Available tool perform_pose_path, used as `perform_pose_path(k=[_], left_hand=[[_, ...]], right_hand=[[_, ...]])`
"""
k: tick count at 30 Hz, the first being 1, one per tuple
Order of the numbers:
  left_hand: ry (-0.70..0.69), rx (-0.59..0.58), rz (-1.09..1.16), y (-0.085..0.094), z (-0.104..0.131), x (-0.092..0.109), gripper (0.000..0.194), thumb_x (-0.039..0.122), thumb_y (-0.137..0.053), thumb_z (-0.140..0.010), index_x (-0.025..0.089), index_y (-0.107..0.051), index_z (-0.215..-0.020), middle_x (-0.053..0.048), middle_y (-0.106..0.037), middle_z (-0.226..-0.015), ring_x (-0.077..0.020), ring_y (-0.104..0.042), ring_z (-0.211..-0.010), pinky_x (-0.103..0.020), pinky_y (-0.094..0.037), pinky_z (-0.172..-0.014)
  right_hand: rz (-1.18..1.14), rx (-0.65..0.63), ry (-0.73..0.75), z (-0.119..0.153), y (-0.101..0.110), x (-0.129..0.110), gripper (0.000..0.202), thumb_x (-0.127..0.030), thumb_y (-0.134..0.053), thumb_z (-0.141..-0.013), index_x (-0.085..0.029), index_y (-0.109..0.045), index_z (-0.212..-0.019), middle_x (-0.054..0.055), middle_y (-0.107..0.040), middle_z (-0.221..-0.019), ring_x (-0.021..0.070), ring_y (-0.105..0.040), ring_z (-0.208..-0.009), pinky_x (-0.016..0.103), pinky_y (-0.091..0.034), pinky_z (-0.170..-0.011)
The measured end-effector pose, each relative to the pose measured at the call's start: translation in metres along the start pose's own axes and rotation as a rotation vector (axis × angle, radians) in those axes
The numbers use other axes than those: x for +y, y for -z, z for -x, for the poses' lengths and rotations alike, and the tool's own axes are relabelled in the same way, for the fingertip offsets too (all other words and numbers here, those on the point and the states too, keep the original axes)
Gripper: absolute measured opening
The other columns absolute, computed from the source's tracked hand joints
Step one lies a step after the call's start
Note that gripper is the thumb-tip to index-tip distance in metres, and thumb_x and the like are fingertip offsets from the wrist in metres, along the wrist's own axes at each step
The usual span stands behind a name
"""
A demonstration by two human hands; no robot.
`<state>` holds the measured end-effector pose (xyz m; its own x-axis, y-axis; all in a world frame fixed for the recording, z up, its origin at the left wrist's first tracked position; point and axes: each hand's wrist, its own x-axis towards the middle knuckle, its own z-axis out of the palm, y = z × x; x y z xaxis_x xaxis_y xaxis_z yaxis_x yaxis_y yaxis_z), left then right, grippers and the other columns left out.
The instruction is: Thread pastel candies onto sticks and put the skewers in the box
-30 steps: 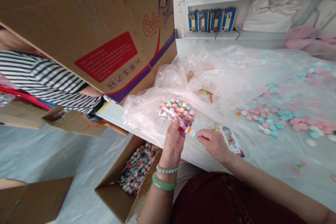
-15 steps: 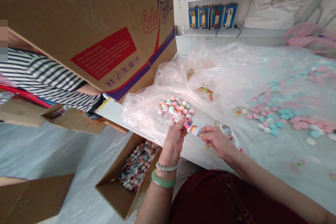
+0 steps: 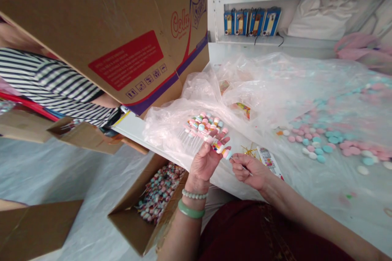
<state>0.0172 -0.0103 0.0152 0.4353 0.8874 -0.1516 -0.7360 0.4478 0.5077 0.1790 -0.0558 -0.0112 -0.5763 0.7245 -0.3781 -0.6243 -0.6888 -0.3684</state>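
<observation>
A skewer of pastel candies (image 3: 226, 153) lies between my two hands. My right hand (image 3: 249, 169) is closed on its stick end. My left hand (image 3: 208, 159), palm up with fingers apart, is under and beside the candies; a small colourful wrapper piece shows at its fingers. Just beyond, a pile of candy skewers (image 3: 204, 122) in pink, blue and white rests on clear plastic, sticks toward me. Gold twist ties (image 3: 251, 151) and a printed card (image 3: 269, 162) lie on the plastic beyond my right hand.
A large cardboard box (image 3: 122, 20) stands at the left, with a person in a striped top (image 3: 61, 77) behind it. Below the table edge, an open box (image 3: 131, 228) holds many wrapped candies. Loose candies (image 3: 318, 142) lie under plastic at the right. Shelves stand behind.
My left hand has opened its fingers around the candies and turned palm up. My right hand still holds the stick, and more of the gold ties show. The view has shifted slightly.
</observation>
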Motion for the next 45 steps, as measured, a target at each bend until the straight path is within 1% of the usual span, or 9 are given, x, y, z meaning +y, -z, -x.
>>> perform_pose_path(k=[7,11,14,18,22,28,34,39,45], left_hand=[[-0.051,0.095,-0.089,0.011,-0.002,-0.013,0.031,0.029,-0.079,-0.068,0.016,-0.067,-0.093,-0.004,-0.069,-0.092,-0.0210,-0.066,-0.087,-0.035,-0.049,-0.085],[-0.106,0.157,-0.046,0.006,-0.001,-0.023,0.029,0.033,-0.080,-0.066,0.015,-0.066,-0.085,-0.003,-0.068,-0.085,-0.0205,-0.066,-0.085,-0.039,-0.048,-0.088],[-0.075,0.203,-0.008,0.000,0.000,-0.025,0.033,0.036,-0.080,-0.064,0.015,-0.066,-0.085,-0.003,-0.067,-0.084,-0.0219,-0.065,-0.086,-0.041,-0.049,-0.087],[-0.079,0.288,0.009,-0.002,-0.003,-0.024,0.033,0.037,-0.079,-0.066,0.015,-0.063,-0.085,-0.001,-0.065,-0.077,-0.0191,-0.065,-0.076,-0.038,-0.051,-0.079],[-0.046,0.400,0.012,0.000,-0.004,-0.024,0.027,0.036,-0.076,-0.071,0.015,-0.061,-0.080,0.000,-0.063,-0.068,-0.0173,-0.064,-0.065,-0.036,-0.052,-0.075],[0.127,0.263,0.055,0.004,0.000,-0.015,0.039,0.046,-0.073,-0.071,0.014,-0.064,-0.090,-0.005,-0.067,-0.079,-0.0247,-0.067,-0.080,-0.041,-0.052,-0.077],[-0.082,0.375,0.095,0.009,-0.005,-0.015,0.010,0.015,-0.066,-0.078,0.015,-0.063,-0.088,-0.003,-0.068,-0.085,-0.0180,-0.066,-0.083,-0.037,-0.049,-0.086],[-0.146,0.400,0.070,0.006,-0.008,-0.021,0.011,0.023,-0.061,-0.084,0.015,-0.064,-0.091,-0.007,-0.068,-0.098,-0.0201,-0.065,-0.092,-0.037,-0.047,-0.088],[-0.156,0.427,-0.142,0.002,-0.006,-0.032,0.027,0.033,-0.062,-0.083,0.017,-0.060,-0.104,-0.010,-0.067,-0.104,-0.0243,-0.065,-0.095,-0.037,-0.048,-0.081]], right_hand=[[-0.085,-0.061,-0.050,0.000,0.003,-0.001,0.025,-0.021,-0.068,-0.072,-0.017,-0.044,-0.067,-0.011,-0.034,-0.048,0.0011,-0.011,-0.036,0.016,-0.013,-0.038],[0.004,-0.059,-0.009,0.001,-0.001,0.001,0.020,-0.022,-0.066,-0.075,-0.017,-0.047,-0.069,-0.011,-0.038,-0.047,0.0012,-0.015,-0.034,0.017,-0.014,-0.037],[0.127,-0.003,0.069,0.004,-0.008,0.002,0.015,-0.025,-0.064,-0.075,-0.016,-0.052,-0.073,-0.010,-0.041,-0.047,0.0017,-0.018,-0.033,0.019,-0.014,-0.037],[0.504,0.173,0.250,0.009,-0.020,0.005,0.017,-0.028,-0.061,-0.077,-0.016,-0.055,-0.067,-0.006,-0.047,-0.046,0.0042,-0.031,-0.036,0.020,-0.018,-0.037],[0.685,0.258,0.261,0.012,-0.029,0.012,0.016,-0.029,-0.059,-0.077,-0.017,-0.055,-0.067,-0.005,-0.051,-0.047,0.0060,-0.036,-0.037,0.021,-0.023,-0.037],[0.561,0.245,0.249,0.012,-0.023,0.011,0.015,-0.028,-0.059,-0.074,-0.015,-0.057,-0.068,-0.007,-0.045,-0.042,0.0047,-0.030,-0.036,0.021,-0.018,-0.038],[0.595,0.270,0.223,0.009,-0.020,0.011,0.015,-0.029,-0.060,-0.072,-0.014,-0.058,-0.069,-0.006,-0.045,-0.042,0.0045,-0.029,-0.036,0.021,-0.016,-0.039],[0.575,0.316,0.210,0.003,-0.018,0.012,0.014,-0.028,-0.061,-0.070,-0.015,-0.057,-0.067,-0.008,-0.042,-0.041,0.0036,-0.026,-0.036,0.021,-0.013,-0.038],[0.595,0.375,0.187,0.002,-0.014,0.010,0.015,-0.028,-0.061,-0.068,-0.016,-0.054,-0.063,-0.007,-0.042,-0.041,0.0034,-0.027,-0.036,0.021,-0.011,-0.037]])
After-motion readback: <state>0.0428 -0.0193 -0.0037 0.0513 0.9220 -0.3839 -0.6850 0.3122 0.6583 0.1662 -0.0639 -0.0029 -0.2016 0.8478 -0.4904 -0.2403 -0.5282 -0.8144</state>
